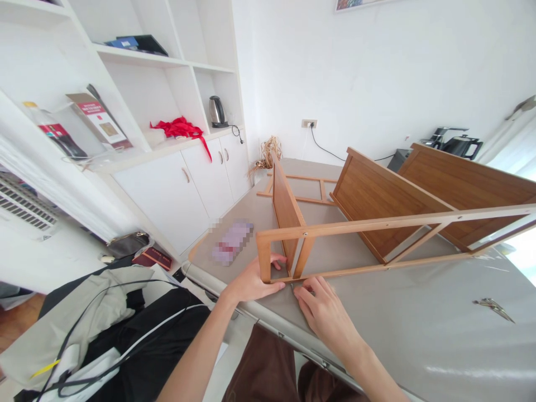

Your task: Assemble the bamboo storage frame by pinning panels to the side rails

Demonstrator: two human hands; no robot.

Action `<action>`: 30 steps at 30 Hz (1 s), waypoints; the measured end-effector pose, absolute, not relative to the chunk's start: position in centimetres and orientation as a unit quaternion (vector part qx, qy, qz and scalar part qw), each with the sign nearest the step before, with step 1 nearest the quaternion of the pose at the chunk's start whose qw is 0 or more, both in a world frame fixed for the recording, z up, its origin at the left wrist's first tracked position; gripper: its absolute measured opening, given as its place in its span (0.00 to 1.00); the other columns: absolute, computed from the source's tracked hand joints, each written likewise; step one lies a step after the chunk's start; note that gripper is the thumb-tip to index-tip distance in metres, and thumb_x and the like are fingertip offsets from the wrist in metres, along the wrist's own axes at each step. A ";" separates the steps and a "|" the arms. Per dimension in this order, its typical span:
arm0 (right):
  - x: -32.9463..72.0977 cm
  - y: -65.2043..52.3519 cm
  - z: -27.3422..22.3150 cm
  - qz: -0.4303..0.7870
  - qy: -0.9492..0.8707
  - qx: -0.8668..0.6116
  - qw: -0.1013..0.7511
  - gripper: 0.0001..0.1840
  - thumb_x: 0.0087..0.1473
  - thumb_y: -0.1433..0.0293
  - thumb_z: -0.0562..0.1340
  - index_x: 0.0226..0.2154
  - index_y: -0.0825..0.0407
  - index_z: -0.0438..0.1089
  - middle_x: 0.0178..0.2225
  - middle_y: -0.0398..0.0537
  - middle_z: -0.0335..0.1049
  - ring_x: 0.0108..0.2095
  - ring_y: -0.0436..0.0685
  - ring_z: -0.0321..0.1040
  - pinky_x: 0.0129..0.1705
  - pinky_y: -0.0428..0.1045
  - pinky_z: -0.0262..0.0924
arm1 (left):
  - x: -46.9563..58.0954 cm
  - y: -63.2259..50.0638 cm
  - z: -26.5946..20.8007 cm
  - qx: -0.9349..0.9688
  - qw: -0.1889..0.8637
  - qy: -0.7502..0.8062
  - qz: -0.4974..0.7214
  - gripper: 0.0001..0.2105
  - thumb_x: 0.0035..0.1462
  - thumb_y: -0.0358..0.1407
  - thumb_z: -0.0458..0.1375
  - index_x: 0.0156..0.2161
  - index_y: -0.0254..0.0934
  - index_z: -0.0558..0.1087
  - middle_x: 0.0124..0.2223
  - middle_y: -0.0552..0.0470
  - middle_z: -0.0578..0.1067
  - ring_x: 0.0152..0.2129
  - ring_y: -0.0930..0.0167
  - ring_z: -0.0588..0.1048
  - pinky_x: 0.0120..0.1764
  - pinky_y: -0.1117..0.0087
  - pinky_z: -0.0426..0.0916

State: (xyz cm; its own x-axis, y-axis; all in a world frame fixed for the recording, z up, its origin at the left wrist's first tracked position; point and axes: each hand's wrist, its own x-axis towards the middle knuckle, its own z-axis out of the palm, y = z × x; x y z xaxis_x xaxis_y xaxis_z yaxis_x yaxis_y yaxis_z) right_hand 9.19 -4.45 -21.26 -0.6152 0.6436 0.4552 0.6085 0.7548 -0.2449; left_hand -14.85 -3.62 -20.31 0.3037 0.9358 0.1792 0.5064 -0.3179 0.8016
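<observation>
A wooden shelf rack lies on its side on the grey table, its panels standing upright between slim rails. My left hand grips the near end of its frame, with fingers behind the lower rail and the thumb in front. Just right of it, my right hand has its fingers bent and pinched together against the lower rail. A thin metal piece, possibly a screw, shows at these fingertips; most of it is hidden. Several long metal screws lie in a small pile on the table to the right.
On the grey table, a blurred purple packet lies left of the rack. Dried plants and a black kettle stand behind. White cabinets line the left, with clothes and cables below them.
</observation>
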 end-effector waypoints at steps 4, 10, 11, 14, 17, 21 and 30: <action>9.2 -4.3 -21.5 0.041 -0.900 -0.344 0.264 0.10 0.64 0.77 0.55 0.36 0.52 0.70 0.35 0.48 0.63 0.38 0.57 0.60 0.40 0.51 0.58 | -14.9 -3.5 -20.3 0.741 0.331 0.481 0.331 0.24 0.56 0.38 0.65 0.57 0.43 0.67 0.54 0.48 0.73 0.47 0.67 0.74 0.54 0.63 0.68; 9.0 -4.4 -21.5 -0.012 -0.906 -0.348 0.239 0.11 0.63 0.79 0.54 0.35 0.51 0.69 0.36 0.50 0.63 0.38 0.58 0.59 0.39 0.52 0.57 | -15.0 -3.5 -20.1 0.742 0.323 0.503 0.305 0.24 0.57 0.41 0.64 0.57 0.42 0.68 0.44 0.50 0.75 0.43 0.66 0.74 0.50 0.63 0.69; 9.0 -4.4 -21.4 -0.024 -0.908 -0.347 0.233 0.11 0.63 0.79 0.54 0.35 0.52 0.69 0.37 0.50 0.63 0.38 0.58 0.59 0.40 0.53 0.57 | -15.0 -3.5 -20.0 0.743 0.320 0.504 0.302 0.24 0.57 0.42 0.64 0.57 0.42 0.68 0.43 0.50 0.75 0.42 0.66 0.74 0.49 0.64 0.69; 8.8 -4.4 -21.1 -0.044 -0.911 -0.343 0.223 0.11 0.61 0.80 0.54 0.36 0.51 0.69 0.38 0.51 0.64 0.38 0.59 0.58 0.40 0.54 0.57 | -15.0 -3.5 -19.9 0.744 0.318 0.505 0.300 0.24 0.56 0.42 0.64 0.57 0.42 0.68 0.41 0.51 0.74 0.40 0.67 0.74 0.47 0.65 0.70; 8.7 -4.2 -20.8 -0.053 -0.915 -0.339 0.214 0.12 0.59 0.82 0.55 0.36 0.50 0.69 0.38 0.51 0.64 0.38 0.60 0.58 0.40 0.54 0.58 | -14.9 -3.5 -19.8 0.742 0.316 0.507 0.304 0.24 0.55 0.42 0.65 0.56 0.42 0.68 0.40 0.52 0.74 0.39 0.67 0.74 0.47 0.65 0.70; 8.8 -4.1 -20.8 -0.067 -0.918 -0.332 0.208 0.12 0.60 0.81 0.55 0.35 0.50 0.69 0.38 0.51 0.65 0.38 0.60 0.60 0.42 0.55 0.58 | -14.8 -3.6 -19.8 0.741 0.319 0.506 0.306 0.24 0.55 0.40 0.64 0.57 0.43 0.68 0.38 0.53 0.75 0.39 0.67 0.74 0.46 0.66 0.70; 9.3 -4.1 -21.5 -0.006 -0.901 -0.339 0.272 0.10 0.67 0.75 0.54 0.37 0.51 0.70 0.35 0.48 0.70 0.39 0.57 0.65 0.46 0.55 0.57 | -15.0 -3.7 -20.3 0.733 0.333 0.507 0.308 0.23 0.57 0.40 0.63 0.58 0.44 0.69 0.39 0.53 0.75 0.33 0.70 0.74 0.42 0.68 0.69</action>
